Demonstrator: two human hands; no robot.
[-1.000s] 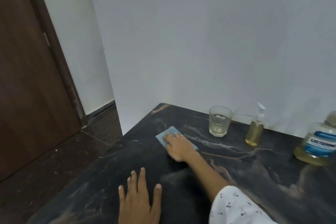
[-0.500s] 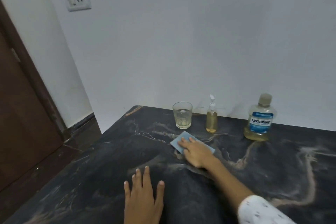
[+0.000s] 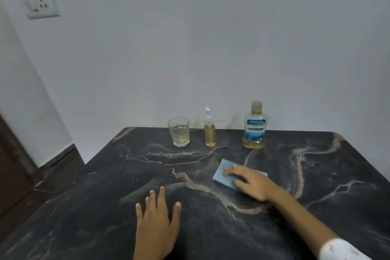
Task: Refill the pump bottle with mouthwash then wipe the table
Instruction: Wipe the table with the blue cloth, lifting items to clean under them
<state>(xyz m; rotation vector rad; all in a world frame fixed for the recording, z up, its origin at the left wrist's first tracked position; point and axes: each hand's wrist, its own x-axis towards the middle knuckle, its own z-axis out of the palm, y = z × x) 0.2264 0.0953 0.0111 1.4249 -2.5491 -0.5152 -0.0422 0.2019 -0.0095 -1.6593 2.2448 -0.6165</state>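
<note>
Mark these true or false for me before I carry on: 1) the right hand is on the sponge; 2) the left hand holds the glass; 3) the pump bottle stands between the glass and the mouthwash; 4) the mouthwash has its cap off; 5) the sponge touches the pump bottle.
1) True. The right hand presses flat on the blue sponge.
2) False. The left hand lies flat on the table, well short of the glass.
3) True. The pump bottle stands between the glass and the mouthwash, all by the wall.
4) False. Its cap is on.
5) False. The sponge lies apart from it, nearer the person.
</note>
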